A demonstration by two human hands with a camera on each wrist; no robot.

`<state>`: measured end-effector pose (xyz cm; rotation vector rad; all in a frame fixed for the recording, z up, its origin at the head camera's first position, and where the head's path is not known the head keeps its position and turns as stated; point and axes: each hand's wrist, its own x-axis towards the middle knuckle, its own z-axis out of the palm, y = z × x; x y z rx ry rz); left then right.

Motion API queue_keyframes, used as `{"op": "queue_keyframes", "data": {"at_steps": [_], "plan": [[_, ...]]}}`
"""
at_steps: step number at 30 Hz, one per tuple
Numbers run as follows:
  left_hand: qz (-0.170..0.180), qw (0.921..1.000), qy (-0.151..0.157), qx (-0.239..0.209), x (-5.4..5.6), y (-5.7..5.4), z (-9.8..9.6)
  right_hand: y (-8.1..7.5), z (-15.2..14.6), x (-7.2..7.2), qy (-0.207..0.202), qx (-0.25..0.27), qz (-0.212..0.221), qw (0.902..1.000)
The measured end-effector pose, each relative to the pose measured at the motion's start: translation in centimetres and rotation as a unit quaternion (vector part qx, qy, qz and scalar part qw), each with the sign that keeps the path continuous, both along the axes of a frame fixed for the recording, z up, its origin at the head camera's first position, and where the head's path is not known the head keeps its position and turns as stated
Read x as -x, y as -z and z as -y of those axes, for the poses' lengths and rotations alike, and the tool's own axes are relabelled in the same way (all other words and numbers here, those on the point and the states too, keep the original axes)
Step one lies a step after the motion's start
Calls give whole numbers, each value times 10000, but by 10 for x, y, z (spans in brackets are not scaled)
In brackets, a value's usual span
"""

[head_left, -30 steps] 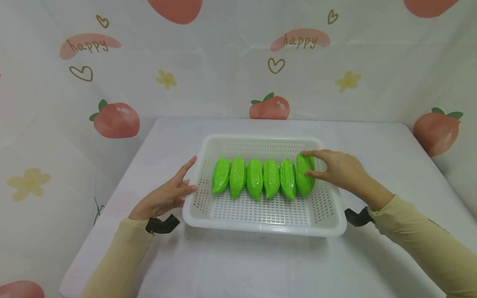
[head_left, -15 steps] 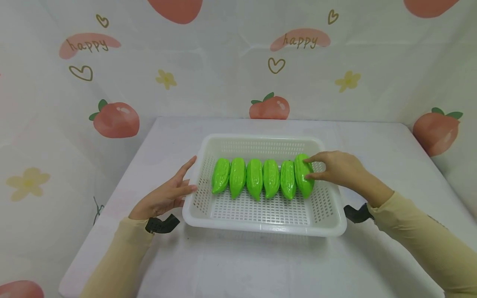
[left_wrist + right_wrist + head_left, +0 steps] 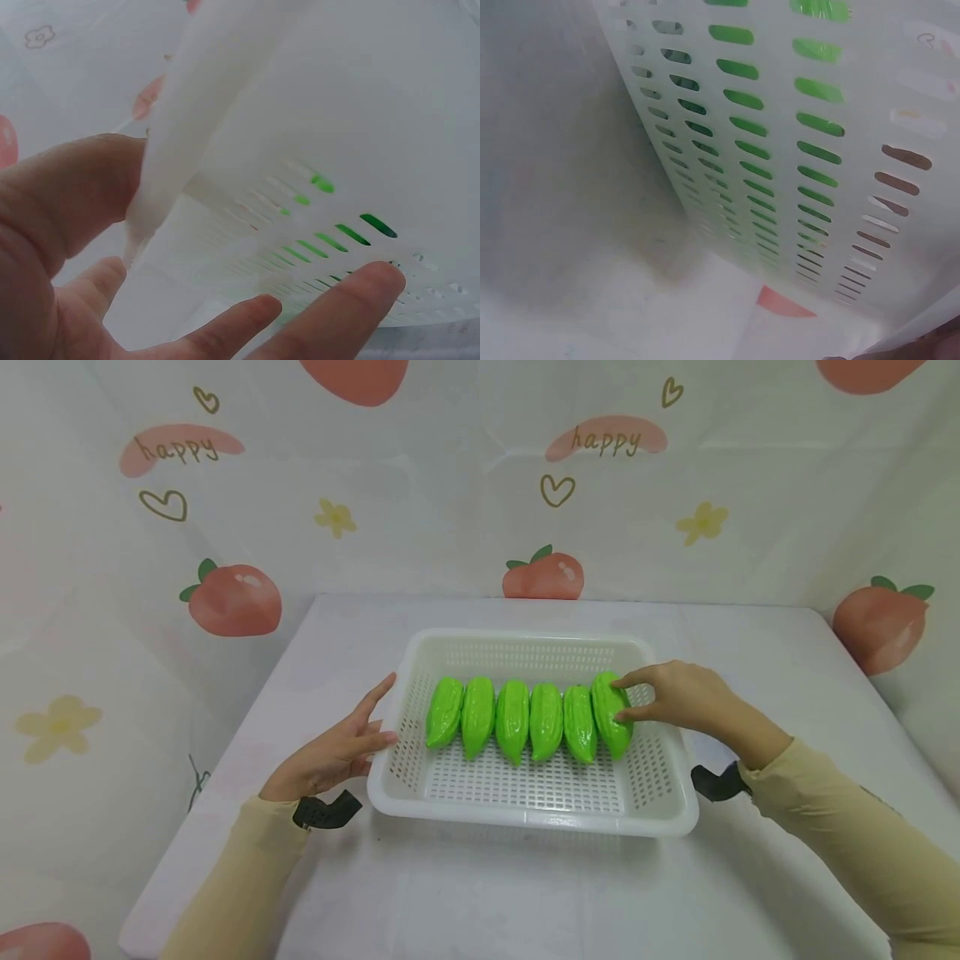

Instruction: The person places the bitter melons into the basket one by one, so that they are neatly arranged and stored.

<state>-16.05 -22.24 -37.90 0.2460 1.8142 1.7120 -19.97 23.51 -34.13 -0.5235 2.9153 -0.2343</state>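
Observation:
Several glossy green ribbed bitter melons [image 3: 513, 718] lie side by side in a white plastic basket [image 3: 465, 814], pointed tips toward the front. My right hand [image 3: 686, 697] reaches over the right rim. Its thumb and forefinger, spread apart, touch the right side of the rightmost melon [image 3: 612, 727], which leans slightly against its neighbour. At the left end, my left hand [image 3: 333, 756] rests against the basket with extended fingers. In the left wrist view, its fingers [image 3: 341, 311] spread along the slotted outer wall [image 3: 360, 135], and another finger overlaps the rim.
The basket stands on a white-covered table [image 3: 450, 902]. Behind it hangs a white cloth [image 3: 435, 468] printed with peaches, hearts and flowers. In the right wrist view, the slotted basket wall [image 3: 780, 157] shows green melon through its holes.
The rightmost melon has settled a little left and down, closer to its neighbour. My right fingers have slid from its top to its right side. My left hand stays in place.

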Motion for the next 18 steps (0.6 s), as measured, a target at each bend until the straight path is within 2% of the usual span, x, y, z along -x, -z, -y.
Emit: {"op": "queue_keyframes", "data": {"at_steps": [9, 18], "plan": [[21, 10000, -25, 15, -1, 0, 0, -1, 2, 2, 39, -31, 192, 9998], [-11, 10000, -39, 53, -2, -1, 0, 0, 2, 2, 16, -40, 172, 9998]]}}
